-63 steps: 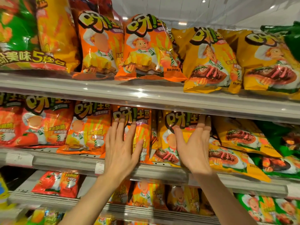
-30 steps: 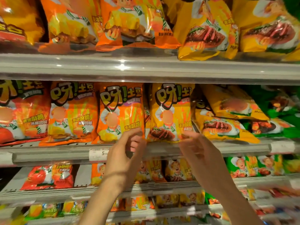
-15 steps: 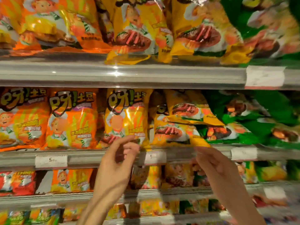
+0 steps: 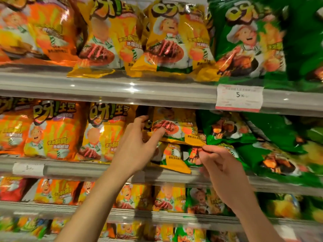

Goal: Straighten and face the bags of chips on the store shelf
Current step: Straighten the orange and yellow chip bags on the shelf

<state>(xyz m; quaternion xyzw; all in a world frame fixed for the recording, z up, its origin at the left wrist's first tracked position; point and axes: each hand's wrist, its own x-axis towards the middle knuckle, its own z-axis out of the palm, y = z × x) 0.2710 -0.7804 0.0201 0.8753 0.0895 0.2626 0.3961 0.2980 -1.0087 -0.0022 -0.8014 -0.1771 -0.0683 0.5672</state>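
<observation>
On the middle shelf [image 4: 108,169], the far left holds orange chip bags [image 4: 52,131] standing upright with their fronts facing out, their lower edges behind the shelf's front rail. A small white price label [image 4: 28,169] sits on that rail below them. Just to the right stands an upright yellow chip bag [image 4: 103,131], also facing out.

The left hand [image 4: 138,147] reaches up from below, right of that upright bag, and grips the left end of a tilted yellow chip bag [image 4: 176,127]: the thumb lies across the bag's printed front and the fingers curl round its left edge. This bag lies slanted on top of another yellow bag [image 4: 172,158], whose lower corner juts out over the rail.

The right hand [image 4: 222,168] comes up beside it and pinches the lower right corner of the tilted yellow bag between thumb and fingertips, just where the yellow packs meet the green ones.

Further right, green chip bags [image 4: 272,137] lie slumped and overlapping, leaning at angles, blurred at the far right edge.

On the shelf above, orange, yellow and green bags stand in the same left-to-right order, and a large white price tag [image 4: 239,97] reading 5 hangs on its rail over the green section. Lower shelves carry more bags, too blurred to read.
</observation>
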